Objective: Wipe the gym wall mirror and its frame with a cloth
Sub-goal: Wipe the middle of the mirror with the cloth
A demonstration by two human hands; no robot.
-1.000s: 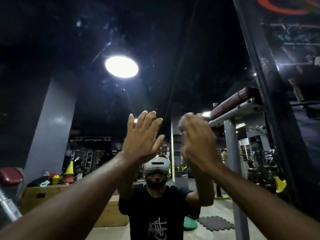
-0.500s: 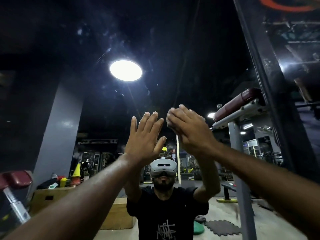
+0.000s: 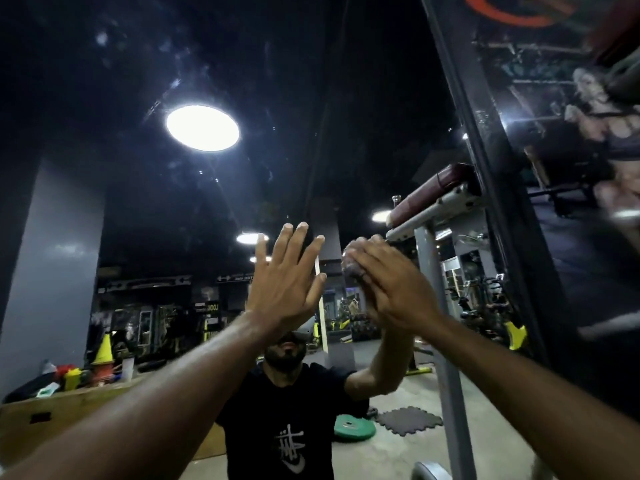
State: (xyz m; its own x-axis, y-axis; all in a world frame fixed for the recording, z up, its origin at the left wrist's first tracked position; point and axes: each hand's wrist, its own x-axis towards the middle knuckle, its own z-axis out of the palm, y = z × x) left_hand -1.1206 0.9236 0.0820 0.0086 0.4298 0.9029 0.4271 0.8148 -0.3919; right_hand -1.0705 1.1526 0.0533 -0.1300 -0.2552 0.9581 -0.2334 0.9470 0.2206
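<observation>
shirt (image 3: 277,403): black, white print | weight plate (image 3: 355,427): green | bench pad (image 3: 440,188): maroon | cone (image 3: 104,348): yellow | floor mat (image 3: 408,420): dark grey, probably | mirror frame (image 3: 485,161): black

The scene is dim and bluish. A round ceiling lamp (image 3: 202,128), reflected high in the mirror (image 3: 104,98), blows out white and lights smears on the glass. The right hand (image 3: 391,289) is motion-blurred. Straight lines bow toward the edges; the far-right poster (image 3: 588,133) smears.
</observation>
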